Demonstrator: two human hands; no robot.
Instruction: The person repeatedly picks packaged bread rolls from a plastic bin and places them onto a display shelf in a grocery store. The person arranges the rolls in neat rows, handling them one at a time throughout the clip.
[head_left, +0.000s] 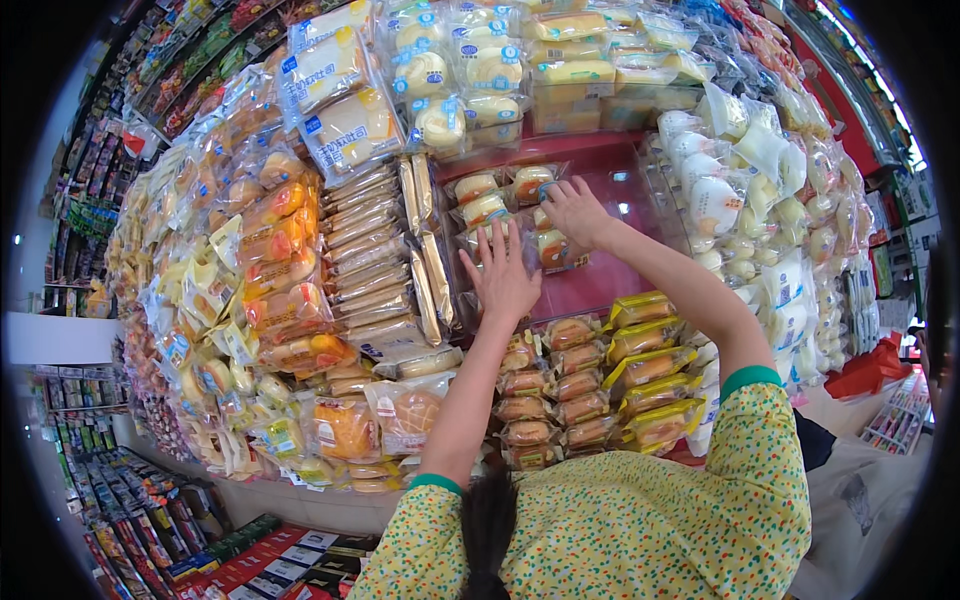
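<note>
Both hands reach over a red-bottomed display section (600, 289) with rows of small wrapped cakes. My left hand (504, 276) lies palm down, fingers spread, on the left row; a wrapped cream-coloured cake (484, 209) shows just beyond its fingertips. My right hand (576, 214) rests on the neighbouring row, its fingertips touching a wrapped cake (531, 182). Under its wrist sits another wrapped cake (553, 246). Whether the right fingers grip a pack cannot be told. Clear plastic dividers stand at the section's sides.
Gold-wrapped packs (371, 255) stand left of the section, bagged toast bread (352, 131) beyond them. Nearer me are wrapped brown cakes (581, 382) and yellow-edged packs (652, 349). White bagged buns (712, 202) are heaped at right. Another person's pale clothing (855, 510) shows at lower right.
</note>
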